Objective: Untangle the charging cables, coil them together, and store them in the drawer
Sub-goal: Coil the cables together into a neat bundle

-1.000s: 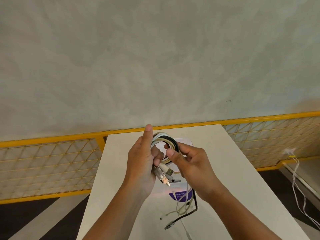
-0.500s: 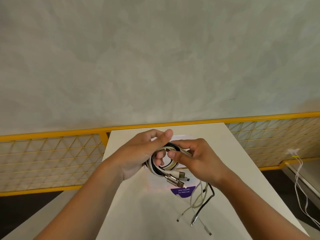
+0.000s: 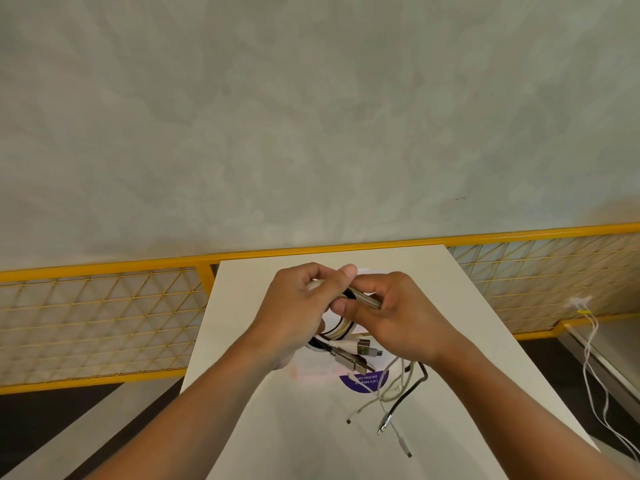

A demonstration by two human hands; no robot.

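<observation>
The cable coil point(image 3: 341, 332) is held above the middle of the white table point(image 3: 485, 341). The left hand point(image 3: 294, 317) has its fingers curled round the coil's left side. The right hand point(image 3: 398, 320) pinches the strands at the far right. The loose tails point(image 3: 398, 393) trail onto the table, near right. Risk: the trailing tails may snag or re-tangle during winding, and a slackened pinch would likely let the loops spring open. No drawer is in view

Head-worn camera, single wide-angle view.
Looks forward and down, close over left hand point(image 3: 294, 315) and right hand point(image 3: 405, 327) above white table point(image 3: 467, 306); faces grey wall point(image 3: 311, 116) and yellow mesh railing point(image 3: 104, 323) beyond.
</observation>
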